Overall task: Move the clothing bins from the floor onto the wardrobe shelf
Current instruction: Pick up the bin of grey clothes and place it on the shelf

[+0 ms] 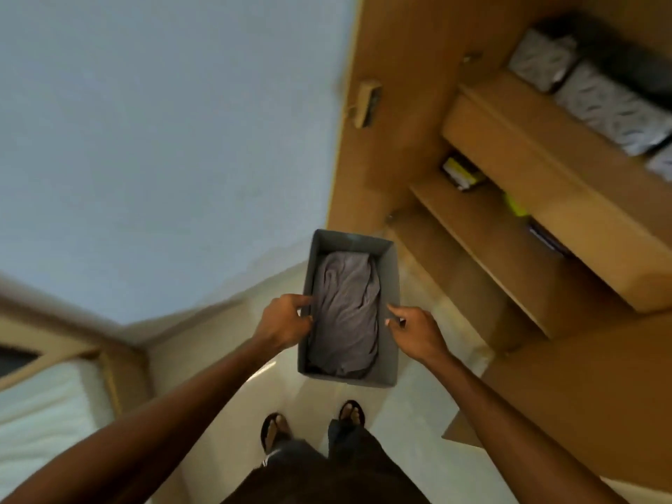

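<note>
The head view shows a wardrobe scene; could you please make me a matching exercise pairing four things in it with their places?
Things:
1. grey bin
2. grey garment
3. patterned bins
4. sandals

Places:
A. on an upper wardrobe shelf
B. on the person's feet
C. held between the left hand and right hand
D. lying inside the bin

Pairs: 1-C, 2-D, 3-A, 4-B
</note>
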`<state>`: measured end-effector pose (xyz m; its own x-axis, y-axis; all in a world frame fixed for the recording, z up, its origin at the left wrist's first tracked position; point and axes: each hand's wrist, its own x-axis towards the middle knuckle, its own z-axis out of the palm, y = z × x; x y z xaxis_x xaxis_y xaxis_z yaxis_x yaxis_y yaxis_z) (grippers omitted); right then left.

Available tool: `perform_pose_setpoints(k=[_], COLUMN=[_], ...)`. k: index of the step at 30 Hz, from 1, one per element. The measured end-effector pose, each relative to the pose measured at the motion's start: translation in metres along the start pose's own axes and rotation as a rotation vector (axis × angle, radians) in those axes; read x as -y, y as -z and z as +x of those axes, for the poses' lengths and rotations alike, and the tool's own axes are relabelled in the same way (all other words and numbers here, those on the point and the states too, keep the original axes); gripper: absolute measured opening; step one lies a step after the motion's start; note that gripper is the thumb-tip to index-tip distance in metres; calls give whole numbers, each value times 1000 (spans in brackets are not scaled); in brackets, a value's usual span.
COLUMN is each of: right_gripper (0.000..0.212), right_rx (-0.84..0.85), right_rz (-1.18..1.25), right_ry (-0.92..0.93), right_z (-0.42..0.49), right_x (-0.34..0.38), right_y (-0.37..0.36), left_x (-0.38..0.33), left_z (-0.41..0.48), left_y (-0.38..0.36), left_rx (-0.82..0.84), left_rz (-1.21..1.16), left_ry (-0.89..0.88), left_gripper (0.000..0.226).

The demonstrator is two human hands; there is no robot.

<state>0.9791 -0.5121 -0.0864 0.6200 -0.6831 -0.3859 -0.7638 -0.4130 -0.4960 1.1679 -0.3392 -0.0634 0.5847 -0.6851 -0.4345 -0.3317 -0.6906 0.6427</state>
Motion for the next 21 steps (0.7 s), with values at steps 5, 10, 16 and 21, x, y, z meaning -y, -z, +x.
perform_pose_setpoints(k=[5,10,16,21], right_gripper=[43,43,41,40], right_rx=[-158,-257,-409,-525], right_rz=[100,157,196,299], right_ry=[-139,-181,-241,-296], right_z=[23,47,78,93], right_x=[-42,-83,-123,-152], right_y=[46,96,173,232], left_x=[-79,-150,-260,-335], left_z=[70,120,175,228], left_y=[-14,-31,-45,-57], left_rx=[84,114,236,223], left_rz=[134,150,144,209], left_ry=[-208,-324,-464,-592], left_gripper=[39,28,35,41])
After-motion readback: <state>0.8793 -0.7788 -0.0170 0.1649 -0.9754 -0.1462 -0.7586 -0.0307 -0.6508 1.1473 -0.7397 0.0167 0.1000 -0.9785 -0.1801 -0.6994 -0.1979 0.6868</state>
